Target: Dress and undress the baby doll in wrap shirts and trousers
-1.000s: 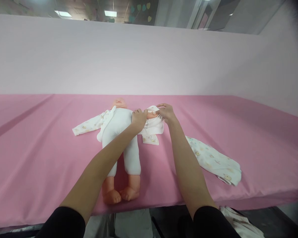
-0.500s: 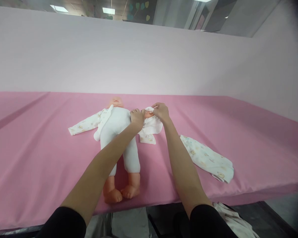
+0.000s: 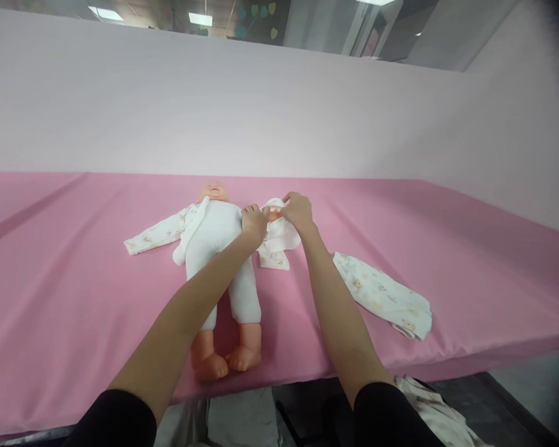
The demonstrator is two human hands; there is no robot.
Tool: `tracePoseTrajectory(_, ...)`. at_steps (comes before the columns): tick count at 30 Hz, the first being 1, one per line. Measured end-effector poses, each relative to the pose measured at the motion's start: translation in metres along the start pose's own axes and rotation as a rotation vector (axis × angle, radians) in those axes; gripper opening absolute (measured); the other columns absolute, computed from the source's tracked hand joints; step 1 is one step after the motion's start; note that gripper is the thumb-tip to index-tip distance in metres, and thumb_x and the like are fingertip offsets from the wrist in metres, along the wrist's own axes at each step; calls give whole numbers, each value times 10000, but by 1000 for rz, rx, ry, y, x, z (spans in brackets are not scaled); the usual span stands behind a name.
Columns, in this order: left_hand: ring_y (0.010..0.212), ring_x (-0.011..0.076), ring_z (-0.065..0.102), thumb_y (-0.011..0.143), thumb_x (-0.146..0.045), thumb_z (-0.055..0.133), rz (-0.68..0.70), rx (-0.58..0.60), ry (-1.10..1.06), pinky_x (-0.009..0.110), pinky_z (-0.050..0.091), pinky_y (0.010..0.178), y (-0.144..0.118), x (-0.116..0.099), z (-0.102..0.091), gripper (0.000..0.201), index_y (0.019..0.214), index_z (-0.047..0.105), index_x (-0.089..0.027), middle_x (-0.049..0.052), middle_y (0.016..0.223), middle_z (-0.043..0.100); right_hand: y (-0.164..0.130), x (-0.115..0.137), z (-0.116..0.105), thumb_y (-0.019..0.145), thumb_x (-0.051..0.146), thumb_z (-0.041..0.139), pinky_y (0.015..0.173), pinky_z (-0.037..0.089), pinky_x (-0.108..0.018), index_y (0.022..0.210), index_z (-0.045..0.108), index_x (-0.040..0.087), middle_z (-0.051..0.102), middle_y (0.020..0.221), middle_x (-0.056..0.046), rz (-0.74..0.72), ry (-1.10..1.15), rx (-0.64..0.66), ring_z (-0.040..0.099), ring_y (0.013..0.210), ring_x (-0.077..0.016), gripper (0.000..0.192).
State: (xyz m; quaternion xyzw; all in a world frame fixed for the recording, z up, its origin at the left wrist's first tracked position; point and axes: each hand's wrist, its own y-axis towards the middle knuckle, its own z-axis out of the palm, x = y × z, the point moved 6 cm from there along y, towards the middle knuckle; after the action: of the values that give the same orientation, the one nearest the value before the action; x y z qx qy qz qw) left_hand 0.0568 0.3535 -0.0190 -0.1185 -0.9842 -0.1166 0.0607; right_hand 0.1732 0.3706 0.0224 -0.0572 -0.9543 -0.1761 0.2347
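L hand (image 3: 253,221) curled narrow at baby doll (image 3: 217,248) shoulder, fingertips on doll's arm. R hand (image 3: 298,211) pinched shut on bunched sleeve of white printed jacket (image 3: 274,239), w/ doll's arm poking out betw. the two hands. Doll lies face-up mid pink table (image 3: 74,279), feet toward near edge; other sleeve spread flat far side. Printed baby trousers (image 3: 382,295) lie apart, beside R forearm; forearms hide part of doll's torso

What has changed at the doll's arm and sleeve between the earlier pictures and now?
The right hand has pulled the bunched sleeve further over the doll's arm, so less of the arm shows; the left hand keeps gripping at the doll's shoulder. The doll, the spread sleeve and the loose garment lie as before.
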Motion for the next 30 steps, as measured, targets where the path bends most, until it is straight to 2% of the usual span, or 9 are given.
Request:
tracePoseTrajectory(6, 1071, 296, 485, 837, -126, 538, 123, -54, -9, 386, 336, 877, -10, -3, 1, 563, 1361, 371, -243, 157, 1171, 523, 1, -4, 4, 695, 76, 592, 713, 457, -319, 982, 645, 120, 636, 969, -144, 42, -97, -33, 600, 894, -259, 295)
tracePoseTrajectory(11, 1068, 291, 503, 885, -214, 493, 209, -87, -106, 396, 351, 869, -14, -8, -3, 410, 1293, 456, -205, 137, 1218, 540, -1, 2, 7, 701, 68, 570, 738, 459, -332, 1008, 659, 155, 649, 980, -126, 3, -159, -56, 607, 910, -259, 331)
tracePoseTrajectory(16, 1077, 285, 522, 894, -187, 458, 192, -65, -82, 389, 363, 856, -9, -10, -2, 357, 1246, 508, -160, 137, 1209, 580, 0, 3, 6, 658, 98, 622, 718, 458, -293, 937, 684, 175, 669, 887, -73, -9, -63, -44, 617, 842, -220, 297)
tracePoseTrajectory(20, 1107, 294, 508, 916, -245, 435, 161, -67, -90, 401, 357, 867, -7, -7, -2, 369, 1269, 504, -163, 141, 1241, 571, 2, -1, 2, 630, 96, 653, 701, 453, -265, 863, 685, 176, 668, 805, -30, 7, 51, 8, 607, 751, -172, 249)
tracePoseTrajectory(25, 1089, 303, 510, 908, -225, 425, 141, -83, -111, 408, 362, 846, -7, -4, -2, 367, 1259, 518, -169, 144, 1224, 577, -1, 0, 4, 659, 89, 618, 633, 436, -239, 887, 672, 164, 644, 757, -21, 14, 222, 140, 579, 678, -144, 246)
tracePoseTrajectory(30, 1086, 305, 512, 946, -290, 361, 128, -92, -142, 421, 352, 869, -8, -2, -5, 352, 1220, 548, -173, 146, 1208, 584, -2, 0, 9, 669, 75, 574, 591, 409, -225, 874, 644, 159, 613, 746, -23, 14, 243, 162, 553, 662, -140, 232)
